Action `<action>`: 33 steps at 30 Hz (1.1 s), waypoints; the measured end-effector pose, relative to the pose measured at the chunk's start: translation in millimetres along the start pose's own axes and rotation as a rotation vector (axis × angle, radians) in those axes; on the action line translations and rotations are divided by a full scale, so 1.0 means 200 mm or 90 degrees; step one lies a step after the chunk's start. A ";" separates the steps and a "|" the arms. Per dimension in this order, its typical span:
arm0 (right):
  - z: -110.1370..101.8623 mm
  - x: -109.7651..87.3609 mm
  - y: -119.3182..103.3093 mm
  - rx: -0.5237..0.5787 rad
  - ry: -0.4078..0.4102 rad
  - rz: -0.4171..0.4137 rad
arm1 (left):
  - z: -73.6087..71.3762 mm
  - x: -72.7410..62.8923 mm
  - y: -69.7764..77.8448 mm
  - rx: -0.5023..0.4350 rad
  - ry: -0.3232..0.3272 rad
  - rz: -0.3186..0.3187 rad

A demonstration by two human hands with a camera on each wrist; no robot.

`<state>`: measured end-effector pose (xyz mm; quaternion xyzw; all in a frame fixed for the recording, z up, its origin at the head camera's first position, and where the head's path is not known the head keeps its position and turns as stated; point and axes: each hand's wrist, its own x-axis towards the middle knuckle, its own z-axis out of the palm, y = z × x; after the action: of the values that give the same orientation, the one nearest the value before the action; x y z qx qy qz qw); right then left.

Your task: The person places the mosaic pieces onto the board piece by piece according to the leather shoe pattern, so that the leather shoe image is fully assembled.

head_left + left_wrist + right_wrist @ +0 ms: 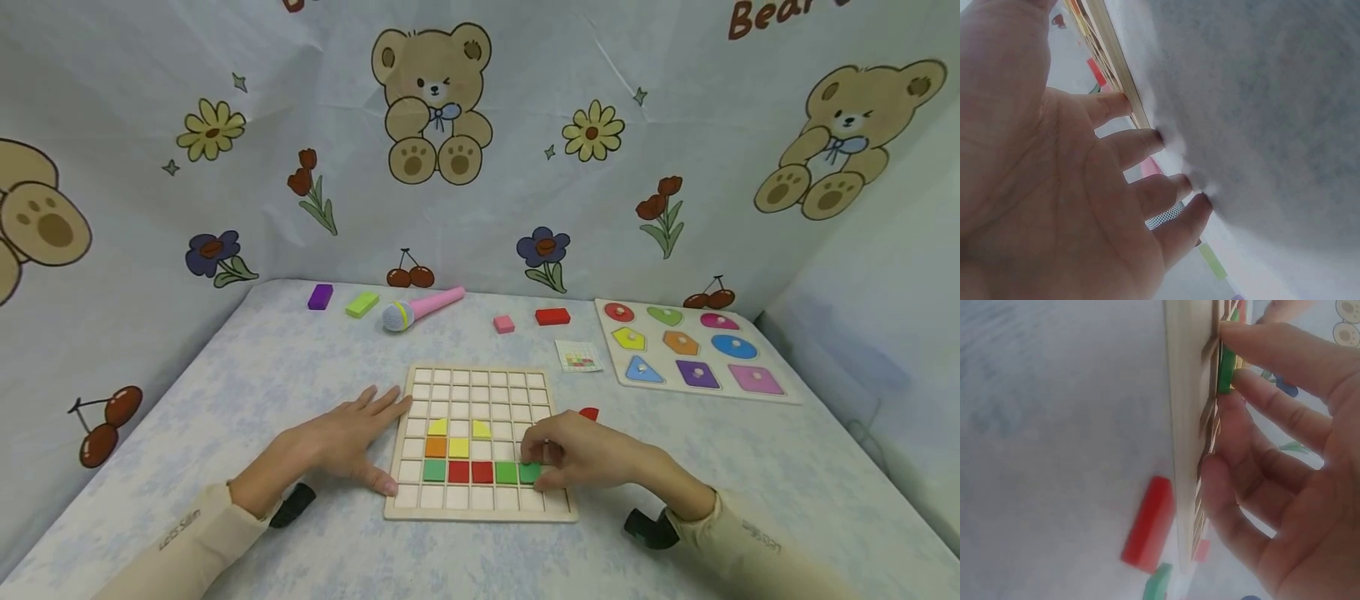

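A wooden grid board (pixel 480 515) lies on the table with coloured tiles in its cells. My left hand (pixel 337 439) rests with spread fingers along its left edge; in the left wrist view fingertips (pixel 1124 103) touch the wooden side. My right hand (pixel 581 450) is over the board's right part, its thumb and fingers curled around a green tile (pixel 529 473). The right wrist view shows that tile (pixel 1227 365) between thumb and fingers. The same row holds another green tile (pixel 506 473), red tiles (pixel 458 472) and a teal tile (pixel 434 471). Above are yellow (pixel 458 448) and orange tiles (pixel 435 447).
A red piece (pixel 590 413) lies beside the board, partly behind my right hand. Farther back are a pattern card (pixel 578 356), a shape puzzle board (pixel 652 375), a pink toy microphone (pixel 423 308), and purple (pixel 320 297), lime (pixel 362 305), pink (pixel 504 324) and red blocks (pixel 552 317).
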<state>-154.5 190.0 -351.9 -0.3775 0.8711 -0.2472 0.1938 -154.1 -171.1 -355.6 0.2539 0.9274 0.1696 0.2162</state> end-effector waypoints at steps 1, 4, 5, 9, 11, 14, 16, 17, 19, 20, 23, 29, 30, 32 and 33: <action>0.00 0.00 0.00 0.000 0.000 -0.003 | 0.00 0.00 0.00 -0.001 0.000 0.001; 0.00 0.01 0.00 0.001 0.003 -0.008 | 0.00 0.00 0.00 -0.003 0.000 0.001; 0.00 0.01 0.00 0.004 0.004 -0.010 | 0.00 0.00 0.00 -0.002 0.000 -0.002; 0.01 0.01 0.00 0.024 0.004 -0.004 | 0.00 -0.01 0.00 -0.002 0.001 -0.004; 0.01 0.01 -0.01 0.028 0.003 -0.001 | 0.00 0.00 0.00 -0.003 -0.002 -0.004; 0.01 -0.01 -0.02 0.016 -0.005 -0.008 | 0.00 0.00 0.00 -0.003 -0.005 -0.004; -0.01 -0.02 -0.02 0.005 -0.021 -0.016 | 0.00 0.00 0.00 -0.002 -0.007 -0.004; -0.03 -0.03 -0.03 0.003 -0.027 -0.013 | 0.00 0.00 0.00 -0.001 -0.007 -0.003; -0.07 -0.05 -0.03 -0.004 -0.035 -0.010 | -0.01 0.00 0.00 0.002 -0.005 -0.004; -0.09 -0.06 -0.02 -0.008 -0.034 -0.004 | -0.01 0.00 0.01 0.003 -0.003 -0.003; -0.15 -0.08 0.03 -0.014 -0.012 0.029 | -0.02 0.00 0.01 0.008 0.002 -0.001; -0.22 -0.11 0.21 -0.022 0.029 0.099 | -0.01 0.00 0.01 -0.003 0.001 0.000; -0.23 -0.12 0.23 -0.020 0.032 0.109 | -0.01 0.00 0.01 -0.003 0.000 0.001; -0.25 -0.12 0.26 -0.018 0.037 0.116 | -0.01 0.00 0.01 -0.002 0.000 0.003; -0.25 -0.12 0.27 -0.015 0.037 0.118 | -0.01 0.00 0.01 0.000 0.000 0.001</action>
<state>-195.1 254.9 -338.3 -0.2901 0.9105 -0.2286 0.1857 -154.0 -170.3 -352.9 0.2548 0.9271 0.1701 0.2160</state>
